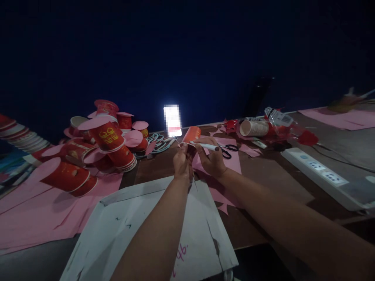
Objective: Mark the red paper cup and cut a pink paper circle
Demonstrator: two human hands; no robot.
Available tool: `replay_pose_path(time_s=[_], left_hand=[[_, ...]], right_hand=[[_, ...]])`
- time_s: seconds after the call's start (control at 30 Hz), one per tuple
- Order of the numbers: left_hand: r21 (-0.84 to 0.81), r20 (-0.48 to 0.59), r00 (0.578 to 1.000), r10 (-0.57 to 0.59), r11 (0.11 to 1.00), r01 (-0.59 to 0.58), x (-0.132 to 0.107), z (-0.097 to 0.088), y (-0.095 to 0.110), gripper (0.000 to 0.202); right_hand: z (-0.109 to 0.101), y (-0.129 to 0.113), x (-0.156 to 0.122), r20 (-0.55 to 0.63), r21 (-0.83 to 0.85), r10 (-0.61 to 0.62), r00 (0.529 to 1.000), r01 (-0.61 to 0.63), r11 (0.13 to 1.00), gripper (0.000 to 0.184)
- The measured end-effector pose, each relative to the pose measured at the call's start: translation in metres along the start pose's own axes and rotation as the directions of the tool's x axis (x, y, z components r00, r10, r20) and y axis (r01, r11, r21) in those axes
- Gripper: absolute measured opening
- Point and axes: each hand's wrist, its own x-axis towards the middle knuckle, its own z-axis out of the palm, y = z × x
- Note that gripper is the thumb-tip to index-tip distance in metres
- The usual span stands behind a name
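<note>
My right hand (213, 159) is closed around a white pen (208, 146), which points left toward my other hand. My left hand (181, 163) has its fingers pinched together just beside the pen tip. What it pinches is too small and dark to make out. Just beyond the fingertips is an orange-red paper cup (192, 134); I cannot tell whether the left hand touches it. Pink paper (234, 166) lies below my right hand. Black-handled scissors (227, 153) rest on that paper, right of the hand.
Red paper cups (105, 136) with pink paper discs pile up at left on pink sheets (38, 218). A worn white board (131, 218) lies under my forearms. A lit phone screen (172, 120) stands behind, near a coiled cable (159, 142). A power strip (322, 173) and stacked cups (254, 128) are right.
</note>
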Motion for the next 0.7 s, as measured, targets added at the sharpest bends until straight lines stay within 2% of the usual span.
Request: replay_pose_path(time_s=[0.1, 0.4, 0.63, 0.7], left_hand=[[-0.007, -0.04, 0.999, 0.019, 1.0, -0.019, 0.0012, 0.0, 0.0006, 0.005], [-0.002, 0.015, 1.0, -0.002, 1.0, 0.002, 0.0036, -0.0038, 0.0001, 0.013], [-0.014, -0.043, 0.999, -0.031, 0.999, 0.031, 0.0058, -0.0032, 0.0025, 0.003], [-0.041, -0.059, 0.998, -0.037, 0.999, 0.034, 0.0064, -0.0031, 0.0025, 0.008]], right_hand=[[0.0006, -0.001, -0.0004, 0.011, -0.003, 0.0, 1.0, 0.0, 1.0, 0.013], [0.0009, -0.0013, -0.0006, 0.029, 0.018, -0.005, 1.0, 0.005, 1.0, 0.016], [0.002, -0.0003, -0.002, 0.033, -0.043, -0.012, 0.999, 0.013, 0.999, 0.018], [0.002, -0.0007, -0.002, 0.031, -0.053, -0.018, 0.999, 0.019, 0.998, 0.017]])
